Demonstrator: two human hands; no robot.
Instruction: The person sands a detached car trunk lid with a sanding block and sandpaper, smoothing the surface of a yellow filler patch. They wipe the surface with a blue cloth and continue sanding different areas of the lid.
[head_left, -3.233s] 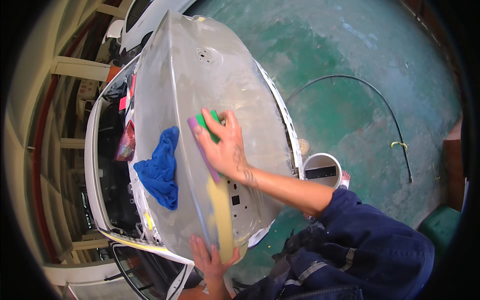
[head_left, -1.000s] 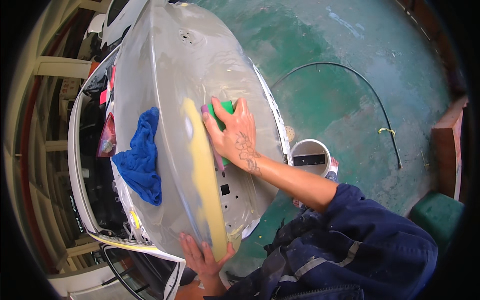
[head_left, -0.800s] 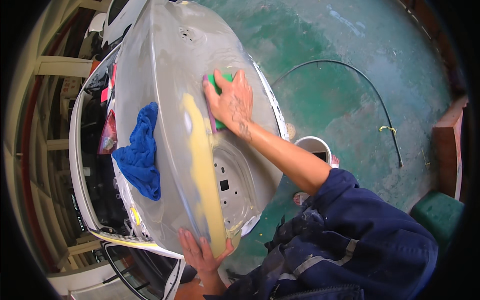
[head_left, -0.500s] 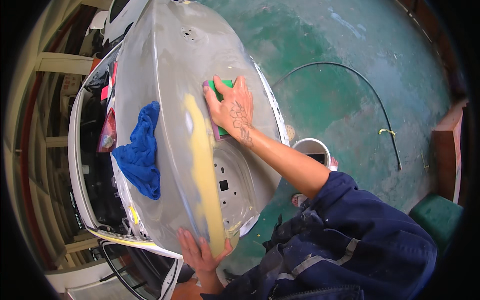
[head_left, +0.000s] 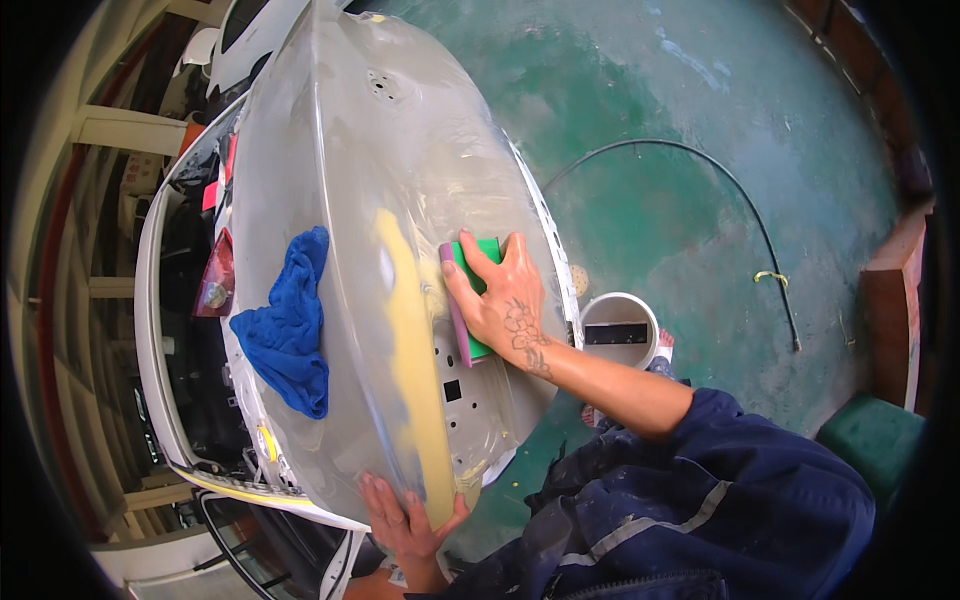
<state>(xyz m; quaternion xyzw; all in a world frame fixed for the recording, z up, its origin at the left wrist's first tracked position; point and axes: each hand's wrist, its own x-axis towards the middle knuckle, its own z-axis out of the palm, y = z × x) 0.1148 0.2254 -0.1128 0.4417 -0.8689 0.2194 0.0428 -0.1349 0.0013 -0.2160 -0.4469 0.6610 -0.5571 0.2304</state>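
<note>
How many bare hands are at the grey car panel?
2. The right hand holds the green-and-purple block on the grey car panel; the left hand is spread at the panel's near end. No other hand shows.

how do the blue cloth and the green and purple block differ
The blue cloth is one colour, while the block is green with a purple layer. The blue cloth lies crumpled with an uneven outline; the block has straight edges. No hand touches the blue cloth, while the right hand grips the block. Both are on the grey car panel.
</note>
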